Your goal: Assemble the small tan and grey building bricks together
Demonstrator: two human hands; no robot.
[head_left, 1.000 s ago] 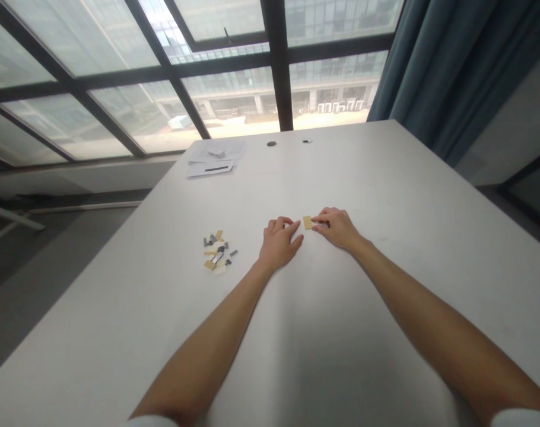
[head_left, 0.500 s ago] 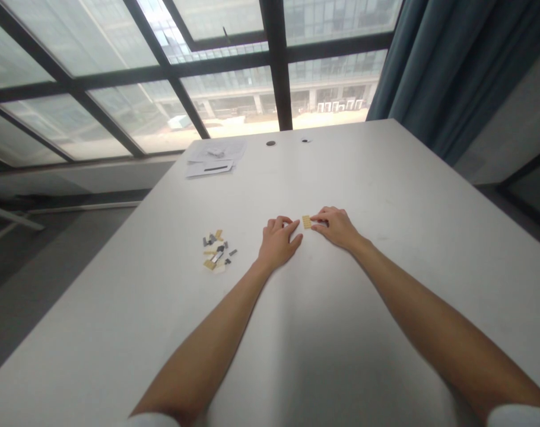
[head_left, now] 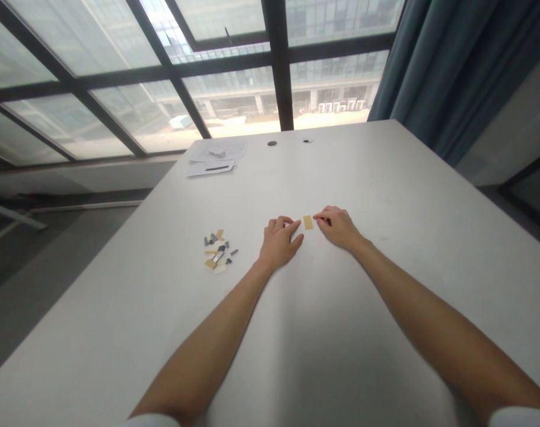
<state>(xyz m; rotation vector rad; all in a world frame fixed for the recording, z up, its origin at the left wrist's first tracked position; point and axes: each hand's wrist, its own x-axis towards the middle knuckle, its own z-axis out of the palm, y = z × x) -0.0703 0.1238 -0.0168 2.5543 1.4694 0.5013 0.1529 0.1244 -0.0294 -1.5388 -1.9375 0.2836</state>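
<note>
A small tan studded building plate [head_left: 308,222] lies flat on the white table between my two hands. My left hand [head_left: 279,240] rests on the tabletop just left of it, thumb and forefinger apart, holding nothing. Close by the plate's right side is my right hand [head_left: 336,225], its forefinger pointing toward the plate and the other fingers curled; a slight gap shows between fingertip and plate. Left of my left hand lies a loose pile of building bricks [head_left: 217,257] in tan, grey, dark and white.
The white table [head_left: 363,172] reaches to the window. Papers [head_left: 211,168] with a dark strip and a small pale item lie at its far left. Two round holes, one a dark cable hole [head_left: 272,143], sit near the far edge. A blue curtain [head_left: 434,77] hangs at right.
My right thumb and forefinger have come away from the tan plate, which now lies uncovered. The left hand stays in place, and the view has shifted slightly.
</note>
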